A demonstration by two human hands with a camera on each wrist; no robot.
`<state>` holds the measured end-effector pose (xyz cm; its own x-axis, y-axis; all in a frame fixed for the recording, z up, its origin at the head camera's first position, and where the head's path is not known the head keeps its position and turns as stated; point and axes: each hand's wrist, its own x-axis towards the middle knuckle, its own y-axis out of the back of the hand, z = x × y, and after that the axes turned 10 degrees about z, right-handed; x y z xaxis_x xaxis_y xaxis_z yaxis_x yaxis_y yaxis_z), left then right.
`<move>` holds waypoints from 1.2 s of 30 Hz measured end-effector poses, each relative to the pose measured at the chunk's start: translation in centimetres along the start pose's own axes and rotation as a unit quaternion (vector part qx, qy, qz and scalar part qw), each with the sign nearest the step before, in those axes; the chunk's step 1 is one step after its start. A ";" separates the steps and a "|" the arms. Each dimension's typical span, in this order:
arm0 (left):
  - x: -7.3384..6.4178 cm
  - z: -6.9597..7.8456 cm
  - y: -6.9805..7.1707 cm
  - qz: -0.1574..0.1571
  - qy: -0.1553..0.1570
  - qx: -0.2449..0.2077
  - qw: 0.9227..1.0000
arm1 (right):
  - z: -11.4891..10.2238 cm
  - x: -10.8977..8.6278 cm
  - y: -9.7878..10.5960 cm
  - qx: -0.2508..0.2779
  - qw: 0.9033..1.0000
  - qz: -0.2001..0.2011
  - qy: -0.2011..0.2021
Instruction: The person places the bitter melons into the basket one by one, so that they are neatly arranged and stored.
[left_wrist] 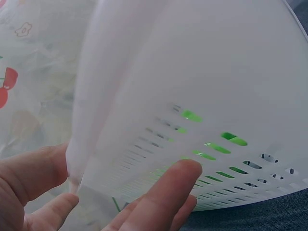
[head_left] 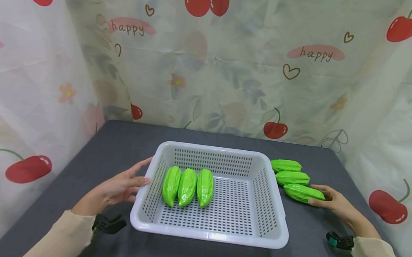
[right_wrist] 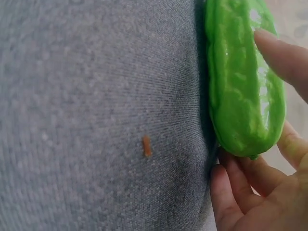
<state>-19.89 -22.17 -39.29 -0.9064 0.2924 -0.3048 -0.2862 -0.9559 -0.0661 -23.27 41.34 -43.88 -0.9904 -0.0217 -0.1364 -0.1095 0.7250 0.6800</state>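
A white perforated plastic basket [head_left: 213, 239] stands on the table, with three bright green bitter melons [head_left: 187, 187] lying side by side in its left half. My left hand [head_left: 122, 186] holds the basket's left rim; in the left wrist view its fingers [left_wrist: 161, 197] lie along the outer wall. Three more bitter melons lie to the right of the basket. On the nearest of these, a glossy bitter melon [head_left: 301, 193], my right hand [head_left: 339, 205] grips the right end. The right wrist view shows the thumb on top of this bitter melon [right_wrist: 243, 82], with fingers around its end.
The other two bitter melons [head_left: 291, 177] on the table lie close behind the gripped one, near the basket's right wall. A dark grey cloth [head_left: 131, 139] covers the table. Printed curtains [head_left: 222, 86] hang behind and at both sides. A small brown speck [right_wrist: 146, 145] lies on the cloth.
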 end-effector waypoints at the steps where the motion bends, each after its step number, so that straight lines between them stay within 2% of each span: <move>1: 0.0 0.0 0.0 0.000 0.000 -0.001 1.000 | 0.0 0.0 0.0 -0.003 1.000 -0.002 0.005; 7: -0.1 0.0 0.0 0.007 0.002 0.002 1.000 | 0.1 -0.1 0.0 -0.029 0.999 0.008 0.033; 13: -0.1 0.1 0.0 0.008 0.006 0.001 1.000 | 0.0 -0.2 -0.1 -0.042 0.998 0.023 0.044; 23: -0.1 0.1 0.0 0.004 0.005 -0.002 1.000 | -0.5 -0.6 0.3 -0.040 0.998 0.028 0.026; 36: 0.0 0.0 0.1 -0.001 0.001 -0.002 1.000 | -1.9 -1.0 1.4 -0.005 0.996 0.069 0.052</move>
<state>-19.87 -22.27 -39.29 -0.9052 0.2946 -0.3064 -0.2873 -0.9553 -0.0698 -22.59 41.07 -41.41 -0.9994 0.0064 0.0330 0.0275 0.7194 0.6940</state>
